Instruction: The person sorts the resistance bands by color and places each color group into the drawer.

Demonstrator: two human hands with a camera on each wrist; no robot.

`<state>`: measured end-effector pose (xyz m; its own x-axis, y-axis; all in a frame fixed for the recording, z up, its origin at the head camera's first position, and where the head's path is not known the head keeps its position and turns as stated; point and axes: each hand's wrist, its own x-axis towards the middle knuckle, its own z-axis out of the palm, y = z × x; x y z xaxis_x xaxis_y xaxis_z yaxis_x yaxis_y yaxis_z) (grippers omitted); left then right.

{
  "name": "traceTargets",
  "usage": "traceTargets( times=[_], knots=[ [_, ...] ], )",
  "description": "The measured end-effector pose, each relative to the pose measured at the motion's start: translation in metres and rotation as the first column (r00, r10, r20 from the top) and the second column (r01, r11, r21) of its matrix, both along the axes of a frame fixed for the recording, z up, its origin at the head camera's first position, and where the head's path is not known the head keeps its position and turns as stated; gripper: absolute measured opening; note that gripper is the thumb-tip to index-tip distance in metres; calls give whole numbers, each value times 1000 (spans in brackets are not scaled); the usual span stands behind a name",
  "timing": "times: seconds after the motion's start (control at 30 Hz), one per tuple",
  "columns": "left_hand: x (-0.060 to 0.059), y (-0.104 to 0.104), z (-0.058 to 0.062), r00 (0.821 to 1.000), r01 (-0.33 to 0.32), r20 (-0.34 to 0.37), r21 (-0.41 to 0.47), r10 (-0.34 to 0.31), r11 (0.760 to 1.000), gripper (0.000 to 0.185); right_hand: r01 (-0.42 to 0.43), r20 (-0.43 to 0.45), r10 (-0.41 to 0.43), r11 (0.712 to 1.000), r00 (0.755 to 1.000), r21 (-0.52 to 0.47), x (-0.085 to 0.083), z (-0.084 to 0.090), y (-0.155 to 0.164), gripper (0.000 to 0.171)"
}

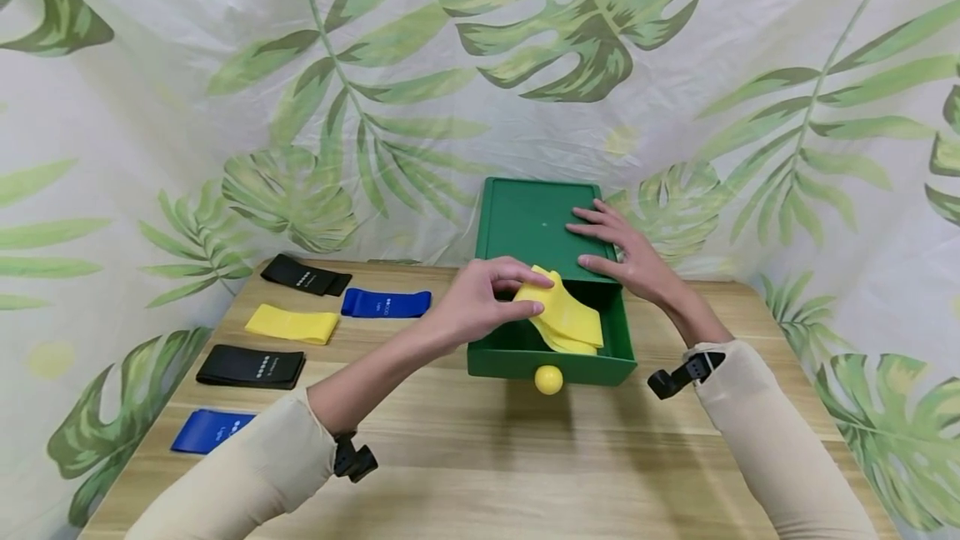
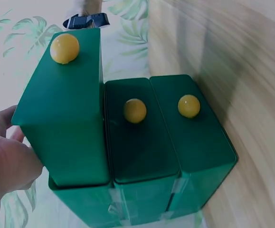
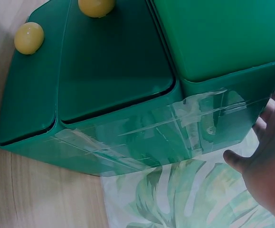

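While pinching a yellow band [image 1: 570,319] between thumb and fingertips of the left hand [image 1: 483,294], rests the right hand [image 1: 626,252], fingers spread, on the top of a green box [image 1: 536,227], near its right edge. Keeps the yellow band right of centre in the frame, below the middle, with its lower part inside the pulled-out drawer [image 1: 502,363]. Points the pinched end to the upper left and the loose, wide end to the lower right, with the long axis slanting down between them. Shows more than one layer there; cannot tell whether folded or doubled up. Turns the drawer's yellow knob [image 1: 548,379] toward the bottom of the frame. In the left wrist view, shows two closed drawers [image 2: 142,137] to the right of the pulled-out one. Has more bands lying at the left of the frame on the wooden table [image 1: 450,457]: an upper black band [image 1: 303,276] and a second yellow band [image 1: 292,323], both sloping down rightward; an upper blue band [image 1: 386,303] and a lower black band [image 1: 250,366], both nearly level; and, at lower left, a lower blue band [image 1: 210,430], partly hidden by the left sleeve [image 1: 255,461]
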<state>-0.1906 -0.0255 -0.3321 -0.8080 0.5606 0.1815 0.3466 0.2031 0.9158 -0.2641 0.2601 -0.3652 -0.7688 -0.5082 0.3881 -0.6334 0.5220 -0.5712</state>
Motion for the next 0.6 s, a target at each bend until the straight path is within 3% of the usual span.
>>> traceTargets(
  times=[0.1,0.27,0.47,0.6],
  knots=[
    [0,-5,1,997,-27,-74,-64,22,998,27,2,1,-2,1000,1000,-5,0,0,0,49],
    [0,-9,1,977,-51,-212,-149,18,988,26,11,7,-11,1000,1000,-4,0,-1,0,49],
    [1,-11,-1,967,-51,-255,-165,8,985,27,15,18,-15,1000,1000,-2,1,-1,-1,50],
    [3,-12,0,950,-67,-314,-206,-1,976,29,12,22,-12,1000,1000,-5,1,0,-1,50]
  ],
)
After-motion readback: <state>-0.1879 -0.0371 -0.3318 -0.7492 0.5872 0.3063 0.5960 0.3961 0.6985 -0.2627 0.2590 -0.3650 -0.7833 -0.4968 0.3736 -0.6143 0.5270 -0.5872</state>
